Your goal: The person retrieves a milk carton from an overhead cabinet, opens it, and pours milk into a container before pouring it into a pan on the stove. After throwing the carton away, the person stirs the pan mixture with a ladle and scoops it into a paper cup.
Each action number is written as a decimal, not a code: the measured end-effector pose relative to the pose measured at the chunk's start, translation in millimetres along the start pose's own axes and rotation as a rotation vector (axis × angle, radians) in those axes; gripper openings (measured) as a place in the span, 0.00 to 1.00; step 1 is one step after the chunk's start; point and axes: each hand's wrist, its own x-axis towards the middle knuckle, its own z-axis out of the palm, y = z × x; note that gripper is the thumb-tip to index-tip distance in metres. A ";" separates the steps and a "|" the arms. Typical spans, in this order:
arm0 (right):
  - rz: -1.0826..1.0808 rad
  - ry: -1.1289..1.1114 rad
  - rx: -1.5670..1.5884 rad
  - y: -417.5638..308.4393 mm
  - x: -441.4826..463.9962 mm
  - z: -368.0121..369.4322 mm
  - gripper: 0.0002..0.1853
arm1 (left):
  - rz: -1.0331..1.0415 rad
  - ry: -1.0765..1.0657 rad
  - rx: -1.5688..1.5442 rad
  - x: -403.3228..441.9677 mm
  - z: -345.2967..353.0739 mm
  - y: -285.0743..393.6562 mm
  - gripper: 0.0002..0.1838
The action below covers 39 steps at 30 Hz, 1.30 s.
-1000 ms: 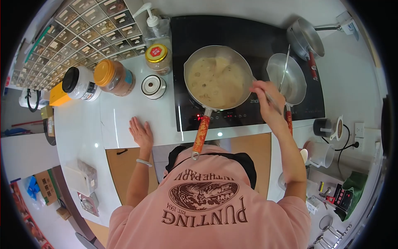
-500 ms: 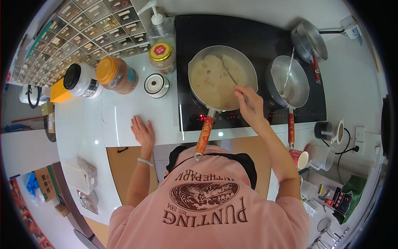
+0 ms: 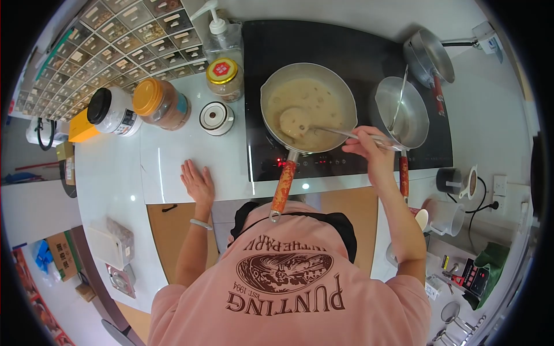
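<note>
My right hand (image 3: 372, 149) grips the metal handle of a ladle (image 3: 340, 132), whose round bowl is in the pale, cloudy liquid at the near left of a saucepan (image 3: 310, 108). This pan stands on the black cooktop (image 3: 320, 40), with its red and orange handle (image 3: 283, 187) pointing at my body. Flat on the white counter, left of the cooktop, rests my left hand (image 3: 198, 182), fingers spread and nothing in it. A second pan (image 3: 416, 122) with a metal utensil leaning in it is on the cooktop to the right of my right hand.
Stacked pans (image 3: 428, 56) lie at the back right. Left of the cooktop stand a yellow-lidded jar (image 3: 224, 79), a white lidded canister (image 3: 216, 118), an orange-lidded jar (image 3: 163, 104) and a black-lidded jar (image 3: 115, 112). A clear pitcher (image 3: 447, 216) is at the right.
The ladle's bowl has swung from the far side of the saucepan to its near left. My right hand has moved right, toward the second pan. My left hand stays on the counter.
</note>
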 end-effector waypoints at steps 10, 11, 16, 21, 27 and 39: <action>-0.487 -0.073 -0.496 -43.6 -5.9 -13.3 0.08 | -0.008 -0.020 0.000 0.3 -1.3 1.5 0.32; -0.526 -0.079 -0.510 -44.7 -3.2 -10.9 0.07 | -0.009 -0.016 -0.006 0.3 -1.0 1.5 0.32; -1.028 -0.299 -1.085 -23.9 32.1 -11.3 0.17 | -0.011 -0.010 -0.022 -0.6 1.6 -1.6 0.32; -1.131 -0.459 -1.451 -3.3 47.6 -15.3 0.28 | -0.015 -0.006 -0.025 -0.4 2.2 -1.9 0.32; -1.035 -0.532 -1.524 -21.1 22.5 -33.0 0.22 | -0.004 0.006 -0.021 -1.7 3.5 -3.9 0.32; 0.026 -0.335 -0.529 -45.7 17.9 -40.9 0.08 | -0.013 -0.028 0.013 0.9 0.7 0.0 0.33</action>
